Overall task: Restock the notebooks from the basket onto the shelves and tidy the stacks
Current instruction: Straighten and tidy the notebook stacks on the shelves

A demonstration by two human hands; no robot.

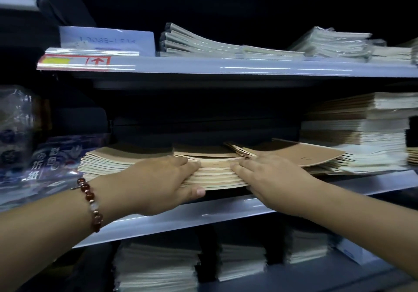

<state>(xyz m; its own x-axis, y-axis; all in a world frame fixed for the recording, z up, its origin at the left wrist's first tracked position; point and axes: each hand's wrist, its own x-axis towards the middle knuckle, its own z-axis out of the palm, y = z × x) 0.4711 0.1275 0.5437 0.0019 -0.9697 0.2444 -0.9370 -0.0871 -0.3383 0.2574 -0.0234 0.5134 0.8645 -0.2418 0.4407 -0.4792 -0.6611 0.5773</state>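
1. Both hands are at the middle shelf (226, 210), working on a stack of brown-covered notebooks (217, 175) that lies at the shelf's front edge.
2. The left hand (162, 183) grips the near end of that stack: its fingers lie over the top cover and its thumb is curled under the bottom edge, so the stack is pinched between them.
3. The right hand (269, 174) lies flat with its fingers straight, pressing on the top cover just right of the left hand; it holds nothing.
4. A beaded bracelet (90, 203) sits on the left wrist.
5. The top notebooks of the stack are fanned out to the right, one brown cover (316, 152) jutting toward the tall pile of notebooks (362, 131) at the right end of the same shelf.
6. A second low stack of brown notebooks (108, 162) lies just left of the gripped one, touching it.
7. The upper shelf (226, 66) carries wrapped packs of pale notebooks (203, 43) and a red-and-yellow price label (77, 62) on its front rail.
8. The lower shelf holds several white stacks (158, 267), dim and hard to make out.
9. Plastic-wrapped packets with printed characters (45, 162) sit to the far left.
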